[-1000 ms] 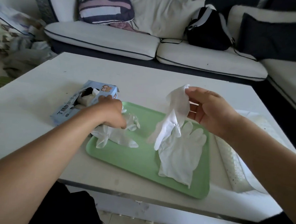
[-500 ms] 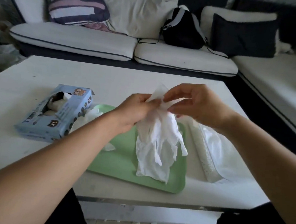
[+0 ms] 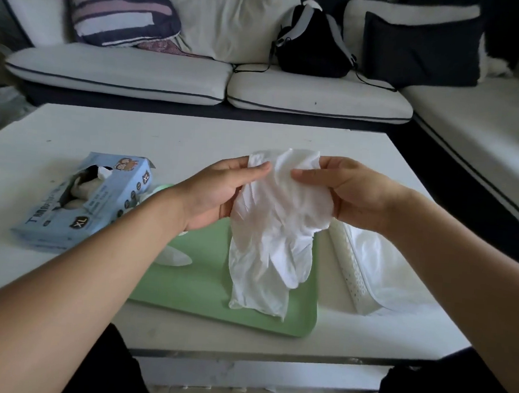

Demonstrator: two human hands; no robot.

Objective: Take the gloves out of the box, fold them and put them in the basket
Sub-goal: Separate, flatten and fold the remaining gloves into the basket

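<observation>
A white glove [image 3: 276, 225] hangs in the air over the green tray [image 3: 203, 281], cuff up and fingers down. My left hand [image 3: 221, 190] pinches the cuff's left side and my right hand [image 3: 347, 193] pinches its right side. The glove's lower end touches a second white glove [image 3: 257, 294] lying flat on the tray. A third glove [image 3: 174, 258] shows partly from under my left forearm. The blue glove box [image 3: 89, 199] lies at the left on the table, torn open, with white gloves showing in the hole. The white basket [image 3: 367, 265] stands right of the tray.
The white table [image 3: 164, 137] stretches away behind the tray. Beyond it is a sofa [image 3: 168, 76] with cushions and a black backpack [image 3: 314, 46]. The table's near edge [image 3: 241, 353] is just above my knees.
My left hand left the box side and came to the glove. Both hands now spread its cuff apart, a little higher and wider than half a second ago. The camera shifted right.
</observation>
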